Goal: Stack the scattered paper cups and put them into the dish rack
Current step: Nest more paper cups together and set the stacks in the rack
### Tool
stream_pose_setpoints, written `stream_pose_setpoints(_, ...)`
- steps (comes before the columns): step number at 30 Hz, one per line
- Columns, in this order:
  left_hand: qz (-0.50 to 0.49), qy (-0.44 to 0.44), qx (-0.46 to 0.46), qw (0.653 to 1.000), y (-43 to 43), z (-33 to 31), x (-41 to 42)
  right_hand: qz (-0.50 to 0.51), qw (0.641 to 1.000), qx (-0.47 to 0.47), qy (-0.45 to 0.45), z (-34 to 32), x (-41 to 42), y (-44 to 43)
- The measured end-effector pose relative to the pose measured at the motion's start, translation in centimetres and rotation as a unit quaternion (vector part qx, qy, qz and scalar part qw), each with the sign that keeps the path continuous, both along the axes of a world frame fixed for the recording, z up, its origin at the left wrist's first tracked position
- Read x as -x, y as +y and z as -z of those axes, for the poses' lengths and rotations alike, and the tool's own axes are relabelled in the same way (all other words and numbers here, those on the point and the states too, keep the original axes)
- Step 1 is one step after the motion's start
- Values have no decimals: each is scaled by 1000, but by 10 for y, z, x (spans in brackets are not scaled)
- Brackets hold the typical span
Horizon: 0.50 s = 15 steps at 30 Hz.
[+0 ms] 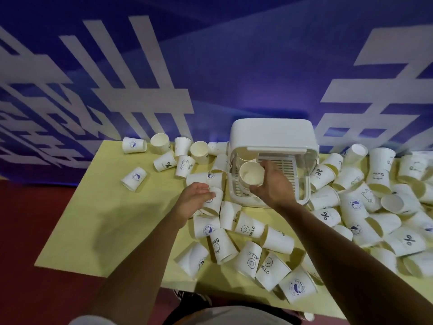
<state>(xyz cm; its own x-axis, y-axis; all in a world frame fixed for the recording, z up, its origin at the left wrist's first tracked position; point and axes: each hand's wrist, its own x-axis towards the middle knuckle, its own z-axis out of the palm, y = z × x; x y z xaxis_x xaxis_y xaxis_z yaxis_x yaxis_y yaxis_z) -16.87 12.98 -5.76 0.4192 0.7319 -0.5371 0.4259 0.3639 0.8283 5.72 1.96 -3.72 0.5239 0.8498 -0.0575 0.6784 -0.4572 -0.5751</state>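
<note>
Several white printed paper cups lie scattered on the yellow table (98,219). The white dish rack (273,137) stands at the table's back, its lid raised and its slatted floor showing. My right hand (271,184) grips a stack of cups (251,175), mouth toward me, held over the rack's left side. Another cup seems to sit inside the rack behind it. My left hand (193,199) holds an upturned cup (212,201) just left of the rack's front corner.
A dense heap of cups (375,202) fills the table right of the rack. More cups (248,245) lie in front of it, and loose cups (164,158) spread at the back left. A blue wall with white lettering rises behind. Red floor lies to the left.
</note>
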Motion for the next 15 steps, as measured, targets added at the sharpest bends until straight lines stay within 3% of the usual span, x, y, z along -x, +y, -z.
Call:
stream_pose_setpoints(9,-45,2,10,999,-22,6,3,-62,995,-1,-78,14,6,-1)
stream_pose_setpoints(15,-78,5,14,997,-11,11,30,-119,992,-7,-43,14,49,28)
